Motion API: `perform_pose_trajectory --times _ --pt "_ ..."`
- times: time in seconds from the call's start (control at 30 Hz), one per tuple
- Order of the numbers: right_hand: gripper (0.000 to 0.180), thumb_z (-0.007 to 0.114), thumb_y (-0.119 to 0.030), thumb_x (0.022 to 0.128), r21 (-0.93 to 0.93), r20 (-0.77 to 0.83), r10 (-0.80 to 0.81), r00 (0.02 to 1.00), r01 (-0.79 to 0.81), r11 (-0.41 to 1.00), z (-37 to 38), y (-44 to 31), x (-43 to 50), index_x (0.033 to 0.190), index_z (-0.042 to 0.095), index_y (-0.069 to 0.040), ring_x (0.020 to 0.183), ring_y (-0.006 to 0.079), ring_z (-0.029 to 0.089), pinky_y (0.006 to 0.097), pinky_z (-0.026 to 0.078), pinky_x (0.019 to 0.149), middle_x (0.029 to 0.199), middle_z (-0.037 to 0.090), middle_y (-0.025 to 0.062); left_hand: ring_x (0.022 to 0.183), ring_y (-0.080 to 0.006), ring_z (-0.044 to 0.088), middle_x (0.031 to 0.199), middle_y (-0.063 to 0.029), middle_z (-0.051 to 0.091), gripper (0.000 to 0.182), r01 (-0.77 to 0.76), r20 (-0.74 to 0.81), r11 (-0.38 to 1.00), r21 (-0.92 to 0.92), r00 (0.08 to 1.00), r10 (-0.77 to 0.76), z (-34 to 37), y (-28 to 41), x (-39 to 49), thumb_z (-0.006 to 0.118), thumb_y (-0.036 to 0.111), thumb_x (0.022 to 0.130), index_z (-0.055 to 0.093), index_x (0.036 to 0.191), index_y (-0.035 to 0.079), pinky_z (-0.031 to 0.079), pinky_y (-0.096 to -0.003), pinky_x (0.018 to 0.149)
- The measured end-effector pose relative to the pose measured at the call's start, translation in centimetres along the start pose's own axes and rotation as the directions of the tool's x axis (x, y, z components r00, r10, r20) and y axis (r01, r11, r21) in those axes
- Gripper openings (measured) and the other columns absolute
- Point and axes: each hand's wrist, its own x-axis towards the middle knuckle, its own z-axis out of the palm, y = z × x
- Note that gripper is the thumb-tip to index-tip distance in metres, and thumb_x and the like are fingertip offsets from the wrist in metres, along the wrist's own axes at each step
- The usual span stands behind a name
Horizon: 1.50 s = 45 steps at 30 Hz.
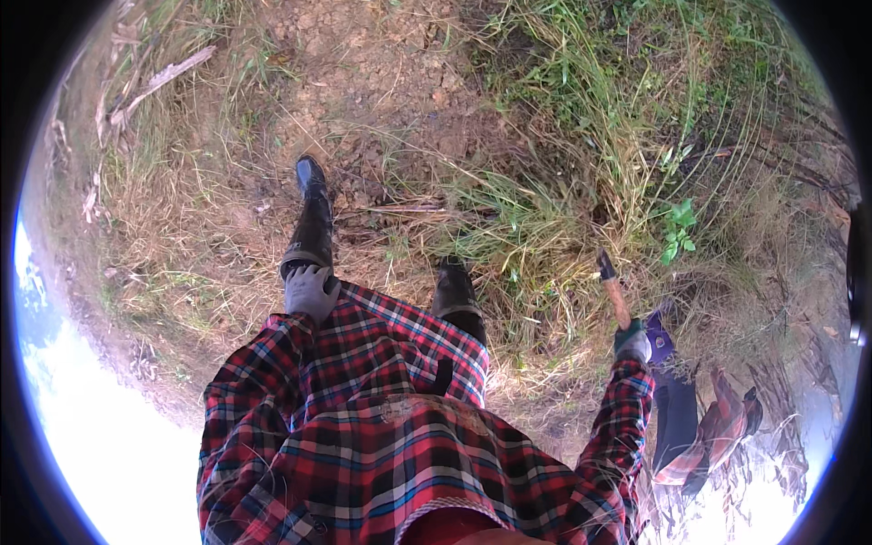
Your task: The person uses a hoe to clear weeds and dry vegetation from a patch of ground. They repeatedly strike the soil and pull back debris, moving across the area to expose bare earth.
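My left hand point(310, 291), in a light grey work glove, rests over my left knee at the top of a black rubber boot point(312, 225), its fingers bent against the leg. Out to the right, my right hand point(632, 340), in a grey and green glove, is closed around the wooden handle point(616, 302) of a tool. The tool's dark end point(603, 264) points forward over dry grass; how far its head reaches into the grass cannot be told. My other boot point(455, 286) stands between the hands, partly behind grass. A red plaid shirt point(409, 354) covers my arms and lap.
Tall green grass point(599, 122) grows at the front right, with a broad-leaved plant point(678, 231) near the tool. Bare brown soil point(381, 75) lies ahead. A dry, pale stalk point(163, 78) is at the upper left. Another person point(681, 415) stands at the right, close to my right arm.
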Motion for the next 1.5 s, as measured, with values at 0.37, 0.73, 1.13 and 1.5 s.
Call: perform_pose_trajectory --times 0.37,0.73,1.13,1.5 --pt "0.041 0.054 -0.042 0.086 0.344 0.085 -0.068 0.994 0.035 0.938 7.7 -3.4 -0.1 0.103 0.070 -0.009 0.100 0.0387 0.065 0.0486 0.052 0.083 0.101 0.067 0.0227 0.119 -0.0364 0.050 0.126 -0.0142 0.057 0.049 -0.048 0.037 0.991 0.125 0.998 0.043 -2.4 6.5 -1.5 0.059 0.044 0.082 0.061 0.122 0.016 0.036 -0.0466 0.105" --pt "0.051 0.059 -0.050 0.082 0.695 0.083 -0.331 0.940 0.184 0.695 2.7 -9.7 -8.1 0.106 0.063 -0.005 0.088 0.0390 0.067 0.0468 0.051 0.077 0.089 0.069 0.0227 0.101 -0.0332 0.061 0.115 -0.0148 0.063 0.051 -0.369 -0.076 0.929 0.033 0.926 0.371 -10.8 22.0 -3.7 0.057 0.040 0.087 0.055 0.131 0.013 0.047 -0.0430 0.091" --pt "0.048 0.057 -0.049 0.088 0.538 -0.017 -0.324 0.946 0.281 0.795 -17.3 -25.0 -7.3 0.109 0.061 -0.007 0.090 0.0405 0.066 0.0490 0.051 0.079 0.091 0.068 0.0241 0.093 -0.0336 0.065 0.100 -0.0130 0.069 0.039 -0.403 -0.049 0.908 -0.114 0.915 0.400 -13.6 26.1 18.6 0.060 0.039 0.086 0.060 0.120 0.020 0.051 -0.0431 0.081" --pt "0.031 0.061 -0.038 0.089 -0.015 -0.564 -0.584 0.584 0.699 0.715 -35.5 -52.7 12.5 0.097 0.060 -0.008 0.079 0.0354 0.068 0.0444 0.054 0.069 0.085 0.069 0.0164 0.090 -0.0299 0.068 0.104 -0.0114 0.068 0.045 -0.783 0.595 0.620 0.054 0.524 0.609 -17.7 26.0 29.9 0.055 0.043 0.088 0.059 0.121 0.012 0.053 -0.0450 0.075"
